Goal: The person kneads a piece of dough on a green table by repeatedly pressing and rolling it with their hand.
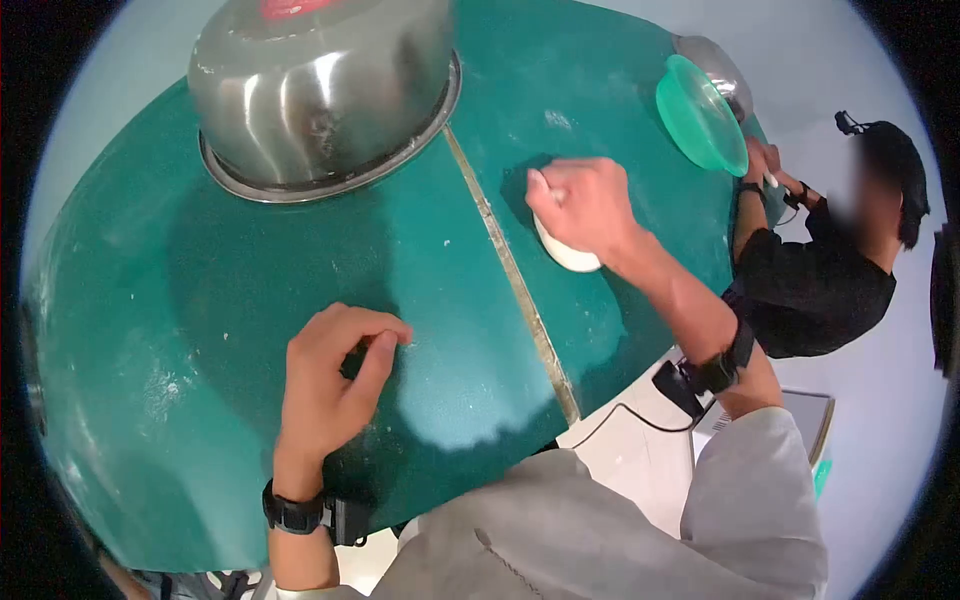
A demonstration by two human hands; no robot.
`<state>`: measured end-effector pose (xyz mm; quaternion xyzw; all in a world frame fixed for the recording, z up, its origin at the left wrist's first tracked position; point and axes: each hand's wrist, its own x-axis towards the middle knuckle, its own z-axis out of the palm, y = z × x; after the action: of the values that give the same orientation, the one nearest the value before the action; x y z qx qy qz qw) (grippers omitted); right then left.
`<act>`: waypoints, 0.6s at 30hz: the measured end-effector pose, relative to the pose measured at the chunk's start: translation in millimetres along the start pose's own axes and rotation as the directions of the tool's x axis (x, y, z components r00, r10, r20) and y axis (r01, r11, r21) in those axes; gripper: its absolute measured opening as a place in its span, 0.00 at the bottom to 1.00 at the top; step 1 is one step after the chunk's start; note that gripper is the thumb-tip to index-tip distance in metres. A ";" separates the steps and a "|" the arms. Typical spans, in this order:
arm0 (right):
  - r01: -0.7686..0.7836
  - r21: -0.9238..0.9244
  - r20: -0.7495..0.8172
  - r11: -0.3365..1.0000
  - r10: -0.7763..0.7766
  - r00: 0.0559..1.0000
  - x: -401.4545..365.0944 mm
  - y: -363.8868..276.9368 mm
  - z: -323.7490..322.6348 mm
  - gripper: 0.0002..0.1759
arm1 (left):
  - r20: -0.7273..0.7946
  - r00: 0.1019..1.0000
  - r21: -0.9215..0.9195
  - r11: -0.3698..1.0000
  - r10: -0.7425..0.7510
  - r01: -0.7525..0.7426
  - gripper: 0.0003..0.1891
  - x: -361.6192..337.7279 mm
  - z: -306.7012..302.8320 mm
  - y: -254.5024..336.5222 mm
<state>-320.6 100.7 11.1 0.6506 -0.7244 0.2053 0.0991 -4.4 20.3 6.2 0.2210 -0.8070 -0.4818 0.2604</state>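
**Right hand pressing a white dough lump on the green table**

Close by, the left hand (335,375) rests on the green table (180,330). Its fingers are curled in, the thumb touches the first finger, and I see nothing in it. Past the thin strip (515,285) down the table, the right hand (585,205) is cupped over the dough lump (572,258) with its fingers close together. The dough lies flat on the table and peeks out under the palm. I think it is best to push down with the whole palm, slowly, so the lump does not slide. The left hand could hold the table steady. Farther off are a big steel bowl (320,90), a green bowl (700,115) and another person (810,290).
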 end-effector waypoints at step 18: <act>-0.144 -0.128 0.381 0.981 0.182 0.906 -59.2 -10.0 -79.4 0.15 | 0.040 0.994 -0.124 0.986 -0.106 0.110 0.06 -10.4 0.8 -7.3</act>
<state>-312.7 187.3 59.6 0.6100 -0.7905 0.0435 -0.0336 3.8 23.9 -2.8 0.2396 -0.7661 -0.5486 0.2338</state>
